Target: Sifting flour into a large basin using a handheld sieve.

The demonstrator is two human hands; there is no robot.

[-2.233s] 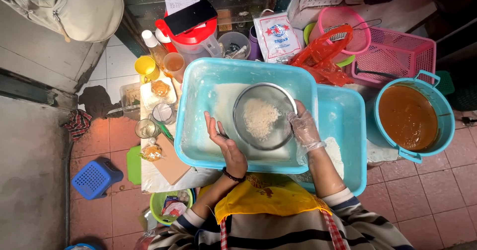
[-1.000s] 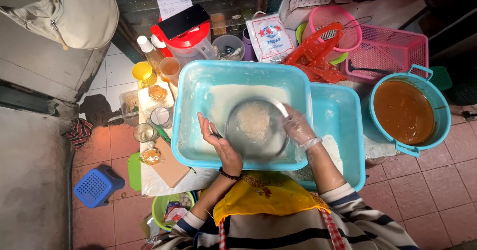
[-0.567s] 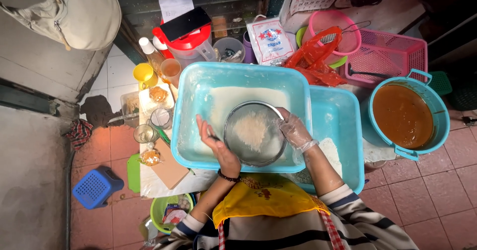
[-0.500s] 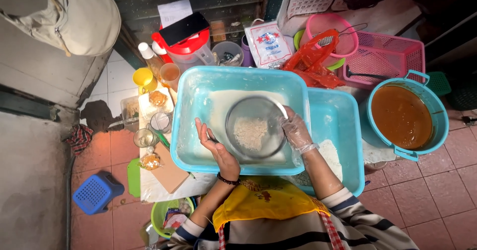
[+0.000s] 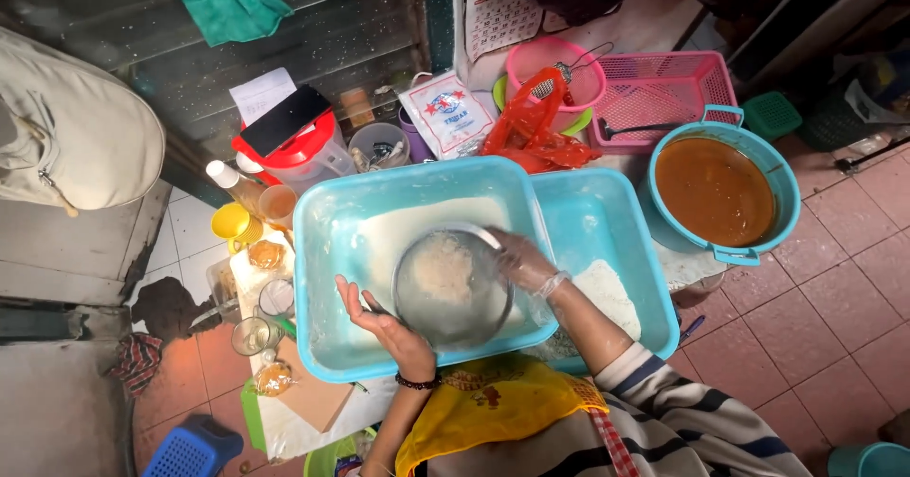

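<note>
A round metal sieve (image 5: 451,287) holding pale flour lumps hangs over a large light-blue tub (image 5: 327,249) with white flour on its bottom. My right hand (image 5: 522,261), in a clear plastic glove, grips the sieve's right rim. My left hand (image 5: 389,327) is bare, with a dark bead bracelet at the wrist, and its open palm rests against the sieve's lower left side. A second light-blue tub (image 5: 607,213) lies to the right, with a heap of white flour (image 5: 605,297) in it.
A blue pot of brown sauce (image 5: 715,191) stands at right. Behind are a pink basket (image 5: 664,93), a pink bowl (image 5: 555,69), a red plastic bag (image 5: 531,121), a white packet (image 5: 444,112) and a red-lidded jug (image 5: 299,150). Yellow cup (image 5: 230,223) and small glasses sit at left.
The sieve has swung back and forth over the tub between both hands. The view has shifted slightly; the hands keep their places on the sieve.
</note>
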